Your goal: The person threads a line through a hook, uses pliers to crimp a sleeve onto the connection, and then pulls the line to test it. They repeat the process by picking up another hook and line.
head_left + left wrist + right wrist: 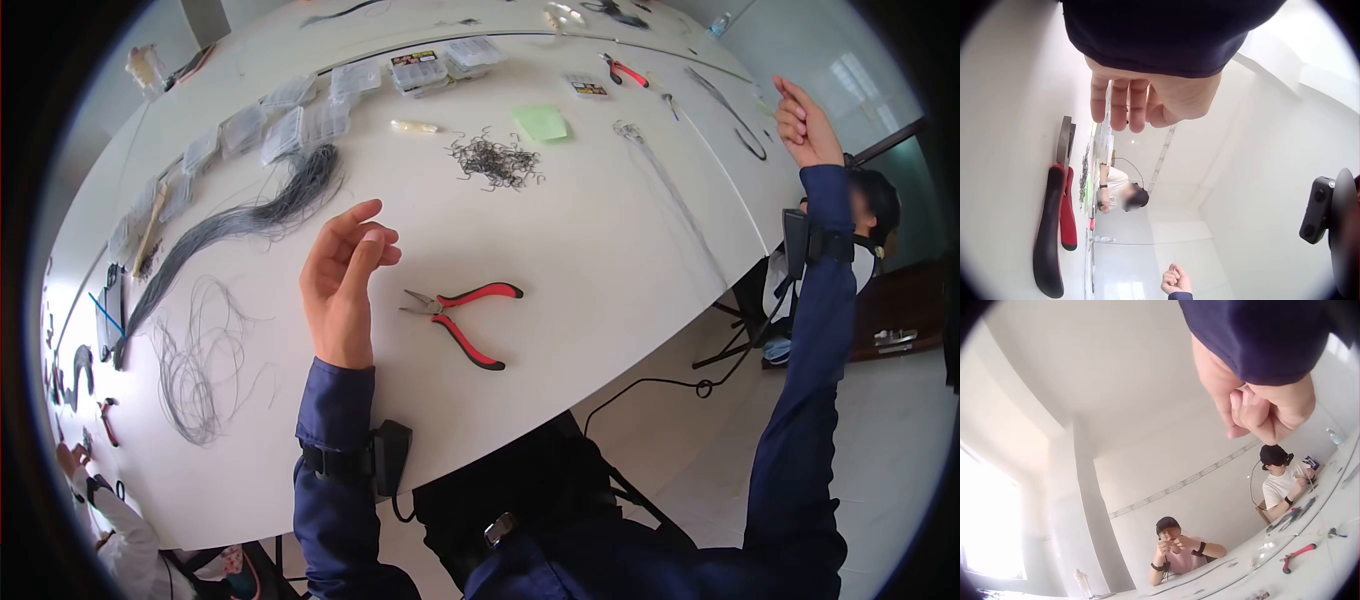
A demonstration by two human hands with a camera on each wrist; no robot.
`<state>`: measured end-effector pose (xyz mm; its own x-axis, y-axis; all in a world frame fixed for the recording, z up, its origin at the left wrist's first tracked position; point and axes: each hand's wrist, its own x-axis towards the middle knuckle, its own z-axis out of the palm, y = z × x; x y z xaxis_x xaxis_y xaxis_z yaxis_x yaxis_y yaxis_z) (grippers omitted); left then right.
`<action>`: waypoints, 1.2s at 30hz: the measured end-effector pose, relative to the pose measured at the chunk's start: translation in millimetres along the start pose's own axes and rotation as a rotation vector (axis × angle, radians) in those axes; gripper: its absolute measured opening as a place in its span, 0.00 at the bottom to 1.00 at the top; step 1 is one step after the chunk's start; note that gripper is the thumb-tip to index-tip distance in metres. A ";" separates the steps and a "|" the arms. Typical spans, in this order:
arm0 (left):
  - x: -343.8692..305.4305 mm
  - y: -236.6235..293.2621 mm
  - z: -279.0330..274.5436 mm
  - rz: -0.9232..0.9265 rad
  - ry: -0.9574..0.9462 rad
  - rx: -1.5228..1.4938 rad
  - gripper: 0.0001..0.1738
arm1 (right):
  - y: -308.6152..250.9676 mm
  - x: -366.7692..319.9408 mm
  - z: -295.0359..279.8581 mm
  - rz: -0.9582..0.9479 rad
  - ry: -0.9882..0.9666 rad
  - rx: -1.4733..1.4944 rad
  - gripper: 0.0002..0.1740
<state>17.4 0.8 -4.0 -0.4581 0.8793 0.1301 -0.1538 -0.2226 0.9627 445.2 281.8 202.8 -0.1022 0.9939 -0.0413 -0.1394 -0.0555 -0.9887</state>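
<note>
My left hand [345, 285] is held over the white table, fingers loosely bent and nothing visible in it. Just to its right, red-and-black pliers [462, 325] lie with handles spread; the left wrist view shows the pliers [1060, 212] beside and below the hand [1154, 100]. Raised at the far right, my right hand [808, 128] has loosely curled fingers, and no object shows in it. The right wrist view shows that hand [1257, 406] in the air, its palm side partly hidden. Dark hooks [495, 163] lie in a pile beyond the pliers.
Grey strands [240, 220] and a loose tangle [205, 360] lie left. Clear plastic boxes [355, 80] line the back, near a green paper [541, 123]. Further right are thin wires [670, 185] and other red-handled pliers [625, 72]. People sit around the table [600, 250].
</note>
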 end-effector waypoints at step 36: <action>0.9 -8.6 -5.2 -0.098 -0.012 -0.008 0.14 | 154.4 -102.5 126.4 -0.412 -0.319 -1.197 0.16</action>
<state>13.7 1.2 -13.3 -0.4298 0.9021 0.0385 -0.2039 -0.1386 0.9691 309.6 159.3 72.6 -0.5137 0.8417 0.1662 0.7243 0.5293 -0.4418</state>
